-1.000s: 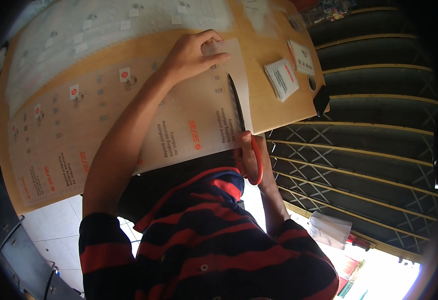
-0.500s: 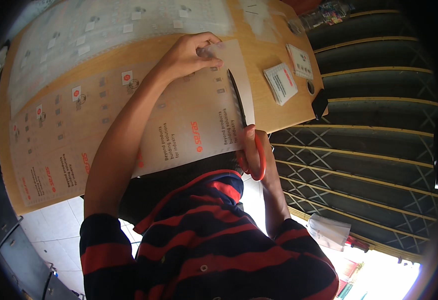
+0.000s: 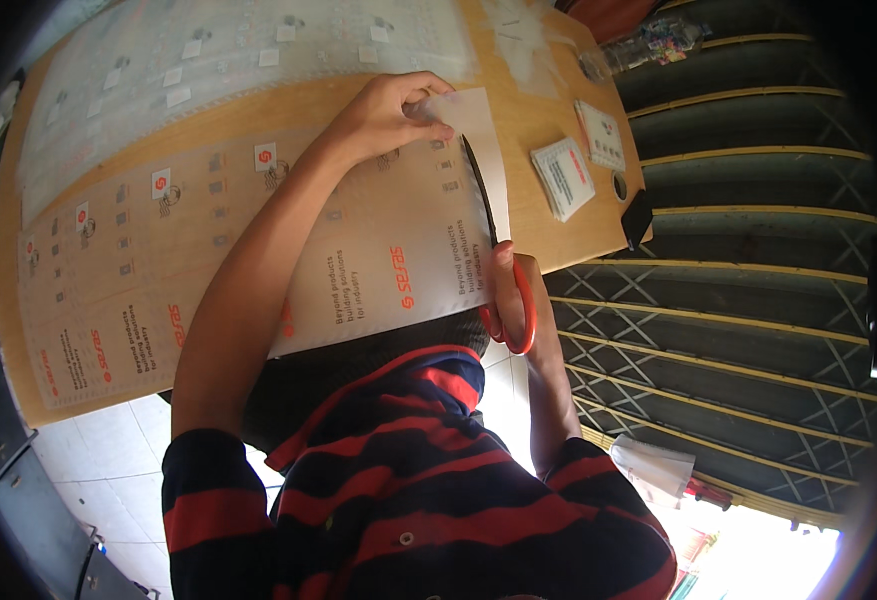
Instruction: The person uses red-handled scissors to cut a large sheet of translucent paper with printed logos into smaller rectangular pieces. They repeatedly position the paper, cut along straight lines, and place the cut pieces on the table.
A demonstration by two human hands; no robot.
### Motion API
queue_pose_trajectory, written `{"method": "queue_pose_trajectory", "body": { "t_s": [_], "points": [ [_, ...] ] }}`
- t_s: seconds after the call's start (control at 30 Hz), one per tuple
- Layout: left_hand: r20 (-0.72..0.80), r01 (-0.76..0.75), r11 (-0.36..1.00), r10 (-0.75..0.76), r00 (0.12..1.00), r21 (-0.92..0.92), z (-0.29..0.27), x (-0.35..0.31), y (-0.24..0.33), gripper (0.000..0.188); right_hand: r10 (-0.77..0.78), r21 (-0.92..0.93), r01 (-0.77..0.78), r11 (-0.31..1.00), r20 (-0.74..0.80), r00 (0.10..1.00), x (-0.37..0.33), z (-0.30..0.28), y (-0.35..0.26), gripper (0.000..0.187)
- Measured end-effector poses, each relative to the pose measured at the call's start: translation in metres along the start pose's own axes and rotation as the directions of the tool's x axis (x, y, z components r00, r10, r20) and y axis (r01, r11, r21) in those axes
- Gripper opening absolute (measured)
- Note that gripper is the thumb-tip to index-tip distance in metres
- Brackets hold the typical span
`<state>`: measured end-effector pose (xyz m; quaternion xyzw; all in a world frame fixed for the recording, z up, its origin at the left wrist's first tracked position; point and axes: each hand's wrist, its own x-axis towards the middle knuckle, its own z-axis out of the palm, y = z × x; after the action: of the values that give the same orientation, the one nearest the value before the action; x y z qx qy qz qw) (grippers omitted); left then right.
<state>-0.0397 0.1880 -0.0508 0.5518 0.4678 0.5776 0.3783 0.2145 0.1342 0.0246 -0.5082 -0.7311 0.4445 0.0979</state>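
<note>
At a wooden table, two hands hold scissors and a translucent sheet

Seen from above, a person in a red-and-black striped shirt (image 3: 408, 500) is at a wooden table (image 3: 553, 235). Along the near side of the table lies a large translucent printed sheet (image 3: 368, 225), marked with red logos, dark lettering and small picture squares; its near edge reaches the table's edge by the person's body.

The left hand (image 3: 398, 115) is at the sheet's far right corner, thumb on the near side and fingers curled beyond, gripping the film, which looks slightly raised there. The left forearm crosses over the sheet.

The right hand (image 3: 507, 285) is at the sheet's near right corner, its fingers wrapped through the red handles of a pair of scissors (image 3: 487, 205). One long black blade shows, pointing away from the person along the right margin, with a pale strip of film to its right. How far apart the blades stand cannot be told.

Farther back lies a second translucent sheet (image 3: 238, 50). To the right are a stack of printed cards (image 3: 563, 180) and, just beyond, another printed stack (image 3: 599, 135). Past the table stands a dark folding gate (image 3: 728, 290).
</note>
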Motion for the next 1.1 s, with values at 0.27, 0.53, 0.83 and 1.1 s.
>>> {"method": "queue_pose_trajectory", "body": {
  "t_s": [0.27, 0.53, 0.83, 1.1],
  "points": [
    [-0.008, -0.006, 1.000, 0.005, 1.000, -0.025, 0.000, 0.000, 0.000, 0.036, -0.031, -0.051, 0.030, 0.998, -0.020, 0.999, 0.003, 0.001, 0.002, 0.080],
    [-0.003, 0.040, 0.996, -0.040, 0.999, -0.083, -0.001, 0.000, 0.001, 0.043, -0.025, -0.088, 0.024, 0.996, -0.012, 1.000, 0.013, -0.002, 0.003, 0.080],
    [0.016, 0.101, 0.994, -0.102, 0.995, 0.030, -0.005, -0.004, 0.017, 0.069, -0.049, -0.024, 0.049, 0.998, 0.025, 0.998, 0.018, -0.005, 0.003, 0.079],
    [0.004, 0.102, 0.994, -0.102, 0.995, 0.030, -0.003, -0.004, 0.017, 0.074, -0.010, -0.055, 0.009, 0.998, -0.019, 1.000, 0.024, -0.002, 0.004, 0.078]
  ]
}}
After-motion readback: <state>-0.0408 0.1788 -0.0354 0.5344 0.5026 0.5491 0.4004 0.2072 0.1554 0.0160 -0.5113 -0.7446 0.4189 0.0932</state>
